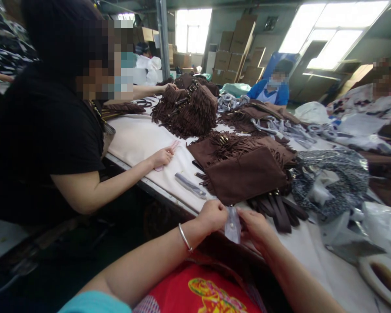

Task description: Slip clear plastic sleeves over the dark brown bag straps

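Observation:
At the front edge of the white-covered table [130, 134], my left hand [211, 216] is closed on the left side of a small clear plastic wrapper [232, 225]. The fingers of my right hand [253, 226] pinch its right side. Just beyond my hands lies a dark brown fringed bag [244, 174], with brown straps [282, 213] sticking out to its right. A plastic-wrapped grey strip [190, 185] rests on the cloth, left of the bag and beyond my left hand.
A person in black [42, 130] sits at the left, one forearm over the table. Fringed brown bags [189, 106] are heaped farther back. Rightward are crumpled plastic bags [329, 178] and a tape roll [384, 278]. Other people sit across the table.

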### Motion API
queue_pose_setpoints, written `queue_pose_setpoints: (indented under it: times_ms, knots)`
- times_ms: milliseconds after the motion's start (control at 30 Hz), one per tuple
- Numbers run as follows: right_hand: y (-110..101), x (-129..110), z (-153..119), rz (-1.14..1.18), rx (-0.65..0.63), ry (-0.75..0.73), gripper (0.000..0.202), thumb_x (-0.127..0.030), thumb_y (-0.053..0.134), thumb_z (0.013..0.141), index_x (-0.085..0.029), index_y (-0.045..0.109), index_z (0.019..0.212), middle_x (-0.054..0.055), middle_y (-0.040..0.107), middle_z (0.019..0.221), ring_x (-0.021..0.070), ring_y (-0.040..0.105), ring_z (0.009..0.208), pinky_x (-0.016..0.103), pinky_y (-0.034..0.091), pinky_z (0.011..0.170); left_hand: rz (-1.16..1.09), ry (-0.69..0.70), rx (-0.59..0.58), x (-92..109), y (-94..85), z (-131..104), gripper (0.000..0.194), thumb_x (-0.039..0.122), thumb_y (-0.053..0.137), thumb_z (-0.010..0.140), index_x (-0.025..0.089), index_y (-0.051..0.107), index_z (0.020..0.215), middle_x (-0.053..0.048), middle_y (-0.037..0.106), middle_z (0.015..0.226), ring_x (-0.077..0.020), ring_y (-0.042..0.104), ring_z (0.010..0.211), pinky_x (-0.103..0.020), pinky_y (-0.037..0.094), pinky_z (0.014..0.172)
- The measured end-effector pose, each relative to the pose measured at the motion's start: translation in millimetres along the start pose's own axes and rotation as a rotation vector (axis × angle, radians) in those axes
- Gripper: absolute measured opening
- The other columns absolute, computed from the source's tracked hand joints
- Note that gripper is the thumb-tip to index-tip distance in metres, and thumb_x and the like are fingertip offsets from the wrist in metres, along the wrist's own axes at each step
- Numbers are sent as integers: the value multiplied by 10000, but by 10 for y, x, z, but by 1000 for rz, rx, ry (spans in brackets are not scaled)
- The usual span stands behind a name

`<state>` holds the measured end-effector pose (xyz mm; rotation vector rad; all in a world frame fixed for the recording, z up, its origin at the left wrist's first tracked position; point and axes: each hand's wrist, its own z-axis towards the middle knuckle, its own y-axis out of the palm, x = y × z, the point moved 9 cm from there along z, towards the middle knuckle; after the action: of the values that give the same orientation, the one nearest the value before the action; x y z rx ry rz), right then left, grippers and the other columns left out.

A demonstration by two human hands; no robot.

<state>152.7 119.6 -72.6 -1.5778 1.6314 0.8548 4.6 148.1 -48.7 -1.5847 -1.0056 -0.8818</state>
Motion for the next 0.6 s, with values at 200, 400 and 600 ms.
queue_pose_setpoints:
  times_ms: [200,400,600]
  knots:
    - [-40,53,17,13,0,21,382,-472,733,621,-199,470,573,-65,431,396,55,342,329,183,233,319,79,14,43,-78,38,85,115,186,582,695,168,614,586,-16,600,594,-145,518,590,-252,343,557]
    - [-58,20,145,91,78,-25,347,-423,765,568,-186,512,561,-61,449,395,64,373,322,190,250,295,-127,-205,-117,-186,155,-54,260,378,598,776,180,609,607,-29,600,542,-164,557,513,-256,373,495]
    - [-35,58,151,70,89,-26,350,-449,756,581,-188,524,570,-55,452,386,69,363,316,202,243,306,-480,-450,-261,-248,503,-157,376,521,578,808,155,627,737,-44,655,593,-182,604,538,-293,471,526]
